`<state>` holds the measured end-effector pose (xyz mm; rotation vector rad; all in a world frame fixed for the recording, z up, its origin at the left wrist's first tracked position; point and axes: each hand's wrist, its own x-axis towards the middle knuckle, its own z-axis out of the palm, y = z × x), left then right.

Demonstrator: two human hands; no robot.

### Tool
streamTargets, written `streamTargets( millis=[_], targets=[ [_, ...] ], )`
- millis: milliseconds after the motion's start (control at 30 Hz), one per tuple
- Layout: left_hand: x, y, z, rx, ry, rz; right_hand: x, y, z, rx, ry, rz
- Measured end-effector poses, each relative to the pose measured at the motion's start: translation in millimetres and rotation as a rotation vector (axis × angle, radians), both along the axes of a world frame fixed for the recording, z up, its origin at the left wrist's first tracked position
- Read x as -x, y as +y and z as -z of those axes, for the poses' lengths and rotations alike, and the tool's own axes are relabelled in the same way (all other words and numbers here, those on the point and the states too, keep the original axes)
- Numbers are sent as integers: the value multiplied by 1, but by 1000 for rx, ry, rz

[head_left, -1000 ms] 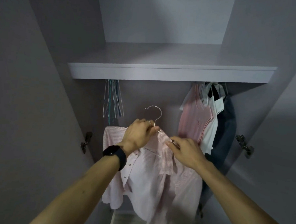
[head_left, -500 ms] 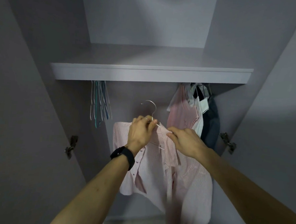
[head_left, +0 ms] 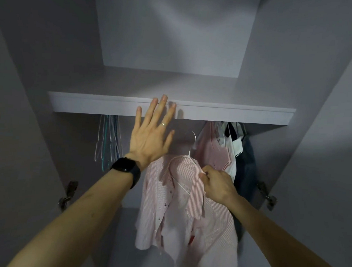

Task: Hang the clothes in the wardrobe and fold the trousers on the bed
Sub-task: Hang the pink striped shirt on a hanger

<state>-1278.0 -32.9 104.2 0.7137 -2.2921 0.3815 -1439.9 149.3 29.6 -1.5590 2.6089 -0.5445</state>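
A pink-and-white striped shirt hangs on a white hanger in the middle of the open wardrobe, below the shelf. The hanger's hook points up toward the shelf; the rail is hidden behind it. My right hand pinches the shirt's collar at the right shoulder. My left hand is raised with fingers spread and straight, its fingertips over the shelf's front edge, holding nothing.
Several empty hangers hang at the left under the shelf. At the right hang a pink top, a white garment and a dark blue one. Door hinges sit on both side walls.
My left hand let go of the hanger and rose, fingers spread, to the shelf edge. The shirt shifted right toward the hung clothes. My right hand stayed on the collar.
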Motion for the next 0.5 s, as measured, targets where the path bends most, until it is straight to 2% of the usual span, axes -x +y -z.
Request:
streamTargets(
  millis=[133, 233, 500],
  targets=[
    [24, -29, 11, 1, 15, -28, 14, -23, 11, -7, -37, 28],
    [41, -45, 28, 71, 70, -56, 29, -42, 26, 20, -88, 63],
    [65, -65, 40, 229, 270, -51, 59, -92, 67, 125, -34, 134]
  ],
)
